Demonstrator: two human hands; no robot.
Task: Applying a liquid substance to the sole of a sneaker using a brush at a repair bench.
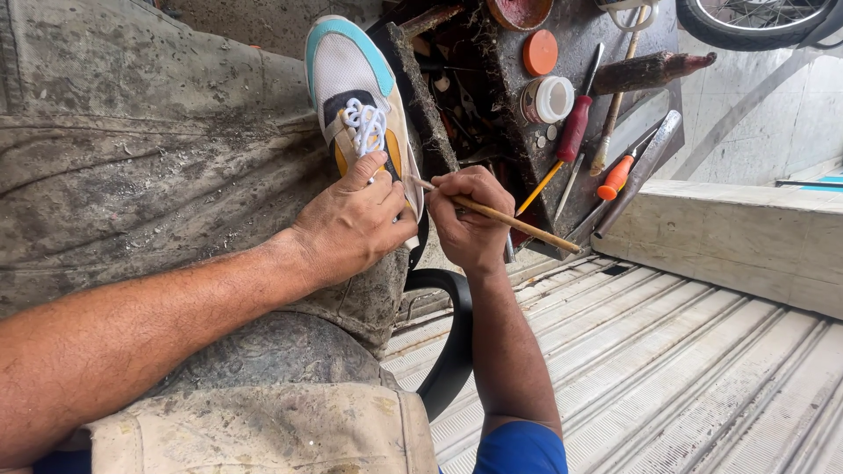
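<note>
1. Corrugated metal floor point(685, 369) fills the lower right; a pale stone ledge point(729, 237) runs above it, and part of one wheel point(755, 17) shows at the top right.
2. One stained apron point(132, 175) covers the person's lap on the left side of the view.
3. One shoe point(351, 79) lies on the apron, toe pointing away. It is white with a teal toe band, yellow side panels and white laces point(365, 123).
4. Left hand point(351, 224): closed over the shoe's near end, thumb pressed beside the laces, holding the shoe down.
5. Right hand point(470, 219): fingers pinched around one thin wooden stick point(509, 219). The stick's tip meets the shoe's edge just beside the left hand.
6. One dark toolbox point(597, 35) stands open beyond the shoe. Its deep compartment holds small dark parts too cluttered to count.
7. On the toolbox's top lie two screwdrivers: one red-handled point(575, 127), one orange-handled point(615, 178).
8. One open white jar point(546, 99) lies on its side there; contents cannot be made out. One orange lid point(540, 53) lies apart, just above it.
9. One black curved strap point(452, 351) passes under the right forearm.
</note>
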